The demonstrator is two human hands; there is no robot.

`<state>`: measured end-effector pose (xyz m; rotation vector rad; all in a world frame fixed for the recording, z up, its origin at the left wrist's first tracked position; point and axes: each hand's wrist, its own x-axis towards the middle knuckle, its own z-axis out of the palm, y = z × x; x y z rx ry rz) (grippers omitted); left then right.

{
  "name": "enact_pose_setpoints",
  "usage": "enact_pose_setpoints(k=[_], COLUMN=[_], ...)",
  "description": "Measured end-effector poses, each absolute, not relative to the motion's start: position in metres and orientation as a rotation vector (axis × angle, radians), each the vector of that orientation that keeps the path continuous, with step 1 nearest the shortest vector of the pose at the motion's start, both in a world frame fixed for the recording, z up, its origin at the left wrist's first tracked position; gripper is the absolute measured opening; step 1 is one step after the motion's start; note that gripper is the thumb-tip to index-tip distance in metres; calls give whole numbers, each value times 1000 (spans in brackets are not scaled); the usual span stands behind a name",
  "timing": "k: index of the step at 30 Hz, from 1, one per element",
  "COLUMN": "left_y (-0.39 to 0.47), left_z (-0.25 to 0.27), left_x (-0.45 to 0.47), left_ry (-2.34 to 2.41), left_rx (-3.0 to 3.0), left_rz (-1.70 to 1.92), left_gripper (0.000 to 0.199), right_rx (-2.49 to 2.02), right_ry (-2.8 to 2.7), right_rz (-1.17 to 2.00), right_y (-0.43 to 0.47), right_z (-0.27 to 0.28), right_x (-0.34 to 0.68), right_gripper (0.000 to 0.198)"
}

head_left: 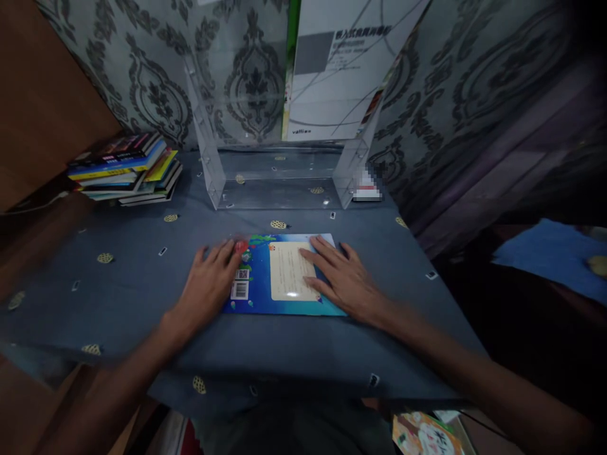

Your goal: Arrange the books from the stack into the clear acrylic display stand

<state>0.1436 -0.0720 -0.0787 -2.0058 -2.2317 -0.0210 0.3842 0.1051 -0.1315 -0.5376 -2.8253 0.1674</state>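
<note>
Book [279,278] lies flat on the desk [118,303], near its front edge and midway between left and right. It is thin and glossy, a blue rectangle showing its back cover: a cream text panel with rounded corners sits in the middle, its print too small to read, and a white barcode label sits near the left edge under a small square code. A red blotch and green shapes mark the far left corner.

The left hand [211,284] lies palm down, fingers spread, on the book's left edge, gripping nothing. The right hand [344,278] lies the same way, flat and open, on the right part of the cover, fingertips reaching the cream panel.

A blue-grey cloth with small pale oval motifs covers the desk. Farther back stands a clear acrylic holder [279,170], box-shaped with open front; its left bay holds nothing, while a large white book [341,69] with a green spine stands in the right part, its grey writing not legible. A stack of books [126,167] with coloured spines lies at the far left. Damask-patterned wallpaper [142,76] covers the wall behind.
</note>
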Motion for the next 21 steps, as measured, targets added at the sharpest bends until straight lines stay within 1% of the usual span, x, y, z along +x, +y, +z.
enact_pose_setpoints(k=[2,6,9,12,15,17,21], left_y=[-91,-125,-130,-120,-108,-103,-99], left_z=[-75,-81,-89,-98,-110,-118,-123], left_x=[164,201,208,198,185,180,181], left_ry=[-2196,-2118,-2122,-2130,-2083,-2069,-2072], left_rx=[-2038,-2232,-2196,-2138,-2074,-2043,-1990], left_rz=[-18,-171,-225,-279,-261,-214,-204], left_gripper=[36,41,42,38,38,41,40], right_rx=[-607,-752,-816,-809,-677,-562,-371], right_ry=[-2804,-2738,-2700,-2679,-2666,-2631,-2598], right_rz=[102,-15,-101,-149,2,139,338], right_y=[96,69,45,24,12,12,27], right_z=[-131,-128,-122,-112,-97,-87,-75], right_x=[389,401,410,424,435,433,394], right_gripper=[56,54,52,47,32,25,28])
